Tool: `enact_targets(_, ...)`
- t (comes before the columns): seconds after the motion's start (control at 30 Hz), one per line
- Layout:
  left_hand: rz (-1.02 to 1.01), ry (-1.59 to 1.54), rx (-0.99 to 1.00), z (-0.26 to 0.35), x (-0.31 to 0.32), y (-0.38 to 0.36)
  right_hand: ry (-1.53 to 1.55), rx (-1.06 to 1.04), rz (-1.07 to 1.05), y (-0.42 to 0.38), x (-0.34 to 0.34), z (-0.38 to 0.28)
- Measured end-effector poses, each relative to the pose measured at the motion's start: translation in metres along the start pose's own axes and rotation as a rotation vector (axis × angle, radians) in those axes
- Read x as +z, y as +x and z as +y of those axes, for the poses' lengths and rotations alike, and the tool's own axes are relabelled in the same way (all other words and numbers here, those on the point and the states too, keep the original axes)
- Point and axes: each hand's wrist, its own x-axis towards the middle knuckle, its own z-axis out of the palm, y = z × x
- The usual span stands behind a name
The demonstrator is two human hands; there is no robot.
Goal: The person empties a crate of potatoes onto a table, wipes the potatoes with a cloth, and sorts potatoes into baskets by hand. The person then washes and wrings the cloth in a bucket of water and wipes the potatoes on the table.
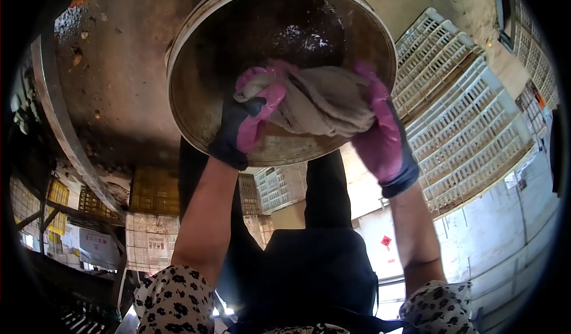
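A wet, greyish-beige cloth [324, 99] is bunched up between my two hands over a large round tub [178, 111]. My left hand [259, 102], in a pink and dark-grey work glove, has its fingers wrapped round the left end of the cloth. On the other end, my right hand [380, 123] grips it in a matching glove, the thumb and fingers along the edge. Dark liquid [279, 28] with bright reflections lies in the tub below. The cloth covers part of the tub's near inside.
Stacked white plastic crates [470, 138] stand close to the tub on the right. Yellow crates [156, 190] are at the lower left. A curved metal edge [56, 102] runs along the stained floor [119, 49] on the left.
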Motion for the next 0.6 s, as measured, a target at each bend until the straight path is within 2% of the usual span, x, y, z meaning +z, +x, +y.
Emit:
enact_targets(0.07, -0.099, -0.054, -0.037, -0.003, -0.007, 0.001, 0.106, 0.011, 0.077, -0.003, 0.007, 0.010)
enact_targets(0.13, -0.079, -0.132, 0.012, -0.011, -0.005, -0.005, 0.170, 0.024, 0.102, -0.006, 0.018, 0.017)
enact_targets(0.2, -0.051, -0.207, 0.063, -0.013, 0.003, -0.010, -0.142, -0.245, 0.239, -0.005, 0.027, 0.028)
enact_targets(0.27, -0.159, -0.007, 0.216, -0.005, 0.019, -0.009, -0.453, -0.522, 0.368, -0.003, 0.033, 0.037)
enact_targets(0.3, -0.153, -0.007, 0.226, -0.005, 0.021, -0.008, -0.609, -0.663, 0.429, -0.003, 0.034, 0.039)
enact_targets(0.33, -0.122, -0.414, -0.123, -0.004, 0.021, -0.006, -0.898, -0.913, 0.321, -0.004, 0.032, 0.035)
enact_targets(0.37, -0.090, -0.816, -0.479, -0.005, 0.021, -0.003, -0.899, -0.912, 0.311, -0.008, 0.032, 0.026)
enact_targets(0.43, -0.149, -0.946, -0.512, -0.012, 0.016, 0.001, -1.291, -1.134, -0.096, -0.020, 0.041, 0.007)
enact_targets(0.5, -0.214, -0.927, -0.691, -0.015, 0.012, 0.000, -1.431, -1.162, -0.356, -0.026, 0.046, -0.001)
enact_targets(0.53, -0.210, -0.934, -0.689, -0.015, 0.011, -0.003, -1.476, -1.157, -0.483, -0.028, 0.047, -0.003)
enact_targets(0.6, -0.383, -0.582, -0.492, -0.013, 0.016, -0.013, -1.523, -1.111, -0.730, -0.032, 0.046, -0.004)
